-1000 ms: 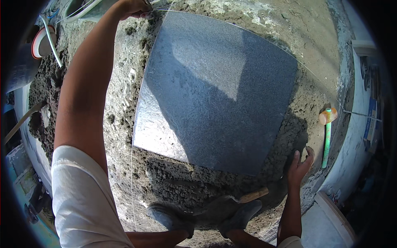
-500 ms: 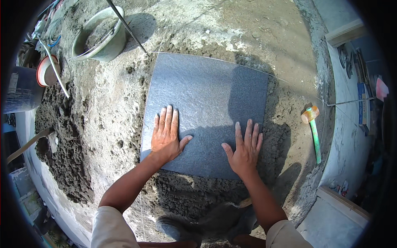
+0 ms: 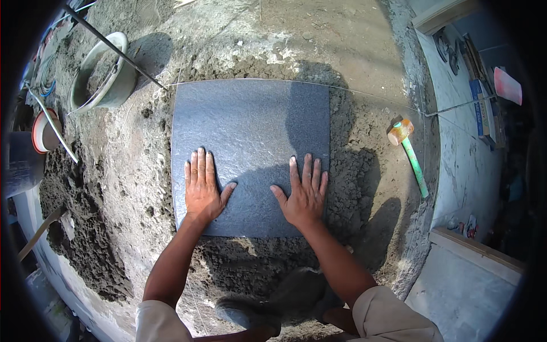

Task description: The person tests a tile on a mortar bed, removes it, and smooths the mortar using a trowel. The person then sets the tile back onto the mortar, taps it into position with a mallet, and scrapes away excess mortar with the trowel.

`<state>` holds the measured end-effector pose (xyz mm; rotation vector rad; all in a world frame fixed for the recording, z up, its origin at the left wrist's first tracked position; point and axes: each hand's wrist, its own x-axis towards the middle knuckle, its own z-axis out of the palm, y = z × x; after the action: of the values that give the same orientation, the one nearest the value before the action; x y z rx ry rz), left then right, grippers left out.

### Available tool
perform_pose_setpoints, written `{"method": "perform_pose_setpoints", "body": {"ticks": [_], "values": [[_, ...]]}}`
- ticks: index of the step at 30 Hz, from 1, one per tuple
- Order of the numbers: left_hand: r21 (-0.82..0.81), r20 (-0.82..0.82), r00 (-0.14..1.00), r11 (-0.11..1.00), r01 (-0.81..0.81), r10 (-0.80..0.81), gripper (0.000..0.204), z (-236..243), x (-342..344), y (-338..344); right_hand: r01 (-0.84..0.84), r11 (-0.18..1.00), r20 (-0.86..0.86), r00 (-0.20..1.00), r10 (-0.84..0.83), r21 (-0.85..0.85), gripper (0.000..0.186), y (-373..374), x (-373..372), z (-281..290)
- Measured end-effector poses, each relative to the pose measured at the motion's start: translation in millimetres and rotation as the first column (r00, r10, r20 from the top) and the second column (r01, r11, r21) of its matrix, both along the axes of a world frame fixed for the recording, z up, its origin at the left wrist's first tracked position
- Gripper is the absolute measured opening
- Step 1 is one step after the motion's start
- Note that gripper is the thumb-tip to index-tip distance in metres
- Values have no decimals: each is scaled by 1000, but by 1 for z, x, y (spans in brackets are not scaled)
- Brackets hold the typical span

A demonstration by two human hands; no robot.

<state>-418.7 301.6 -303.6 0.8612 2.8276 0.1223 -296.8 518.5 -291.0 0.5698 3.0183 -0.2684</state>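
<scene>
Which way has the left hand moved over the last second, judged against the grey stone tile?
Yes. The left hand came down from beyond the grey stone tile's far edge and now lies flat near its near-left corner.

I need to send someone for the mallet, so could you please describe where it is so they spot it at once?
Start from the big grey slab lying on the mortar bed, with both hands flat on its near half. Look past the slab's right edge, beyond the right hand, toward the pale wall. The mallet lies there on the mortar: the only tool with a green handle and a tan head.
</scene>
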Motion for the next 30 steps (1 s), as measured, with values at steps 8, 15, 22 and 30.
{"method": "perform_pose_setpoints", "body": {"ticks": [8,15,22,30], "values": [[227,-79,974,955,-192,215,82,-8,26,39,45,979,87,994,-63,197,75,5,6,-8],[418,-30,926,847,-329,375,79,-10,45,25,-24,987,65,998,13,162,74,-10,9,-14],[503,27,917,787,-357,398,79,-8,45,28,-61,983,72,996,49,176,75,11,4,-17],[512,16,921,788,-342,389,82,-2,37,38,-64,976,26,998,60,210,77,21,-5,-7]]}}
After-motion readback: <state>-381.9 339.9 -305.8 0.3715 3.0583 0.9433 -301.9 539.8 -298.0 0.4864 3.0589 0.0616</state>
